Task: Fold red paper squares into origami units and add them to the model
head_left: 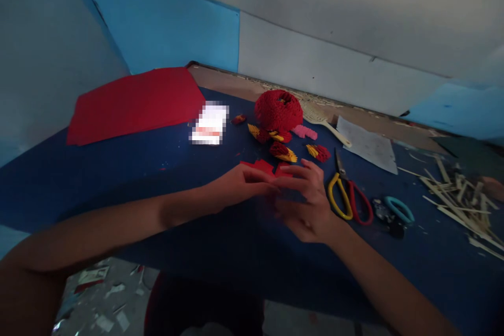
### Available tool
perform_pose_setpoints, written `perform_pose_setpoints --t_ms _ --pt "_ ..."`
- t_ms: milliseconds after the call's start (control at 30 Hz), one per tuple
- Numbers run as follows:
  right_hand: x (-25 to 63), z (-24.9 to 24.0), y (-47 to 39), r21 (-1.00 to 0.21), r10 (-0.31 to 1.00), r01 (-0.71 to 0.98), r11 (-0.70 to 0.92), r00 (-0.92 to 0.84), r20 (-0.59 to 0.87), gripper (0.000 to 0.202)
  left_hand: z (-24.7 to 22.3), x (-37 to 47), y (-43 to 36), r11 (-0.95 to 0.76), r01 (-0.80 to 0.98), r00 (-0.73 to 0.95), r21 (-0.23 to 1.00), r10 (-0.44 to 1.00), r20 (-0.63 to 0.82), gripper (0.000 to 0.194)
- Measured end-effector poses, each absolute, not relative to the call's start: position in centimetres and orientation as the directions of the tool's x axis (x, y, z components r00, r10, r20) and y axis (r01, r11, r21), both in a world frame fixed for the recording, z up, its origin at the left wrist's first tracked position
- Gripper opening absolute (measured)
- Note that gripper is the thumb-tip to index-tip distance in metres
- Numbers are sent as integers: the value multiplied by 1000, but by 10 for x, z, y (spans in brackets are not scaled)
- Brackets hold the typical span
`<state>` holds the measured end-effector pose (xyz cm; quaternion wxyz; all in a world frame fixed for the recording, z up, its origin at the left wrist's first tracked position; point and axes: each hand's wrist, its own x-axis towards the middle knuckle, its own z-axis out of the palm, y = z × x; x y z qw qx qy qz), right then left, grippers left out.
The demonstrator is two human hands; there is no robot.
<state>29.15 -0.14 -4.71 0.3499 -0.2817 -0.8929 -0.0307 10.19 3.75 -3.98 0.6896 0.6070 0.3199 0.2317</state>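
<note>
My left hand (246,186) reaches in from the left, its thumb and fingertips pressed together just in front of some red paper pieces (260,166). Against its fingertips are the fingers of my right hand (307,202), which are bent and slightly blurred. Whatever lies between the fingertips is too small to make out. Behind the hands stands a round red folded-paper ball (279,110) with an opening on top. Several small red and yellow folded pieces (283,152) lie between it and my hands, and a pink piece (304,132) is beside the ball.
On the blue table (177,168) are large red sheets (137,102), a bright blurred rectangle (210,123), yellow-and-red-handled scissors (349,197), a turquoise ring-shaped thing (399,210), a pale hairbrush (334,133), a whitish sheet (368,144) and scattered pale strips (464,202). Walls rise behind.
</note>
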Motion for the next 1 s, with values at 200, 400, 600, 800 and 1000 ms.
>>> perform_pose_setpoints --t_ms 200,400,600,800,1000 --pt "291 -49 0 -148 482 513 846 -615 624 13 -44 93 50 -135 224 799 965 593 -103 21" --pt "289 -50 2 -230 508 476 849 -616 602 9 -42 90 55 -321 318 780 892 623 -54 25" --pt "289 -44 0 -357 551 421 834 -622 556 15 -35 88 56 -382 369 738 847 675 -17 28" --pt "294 -45 10 -369 561 423 828 -595 575 16 -36 88 55 -179 347 776 921 605 -175 28" --pt "295 -47 12 -415 582 410 812 -613 534 8 -36 90 52 9 310 756 951 604 -252 23"
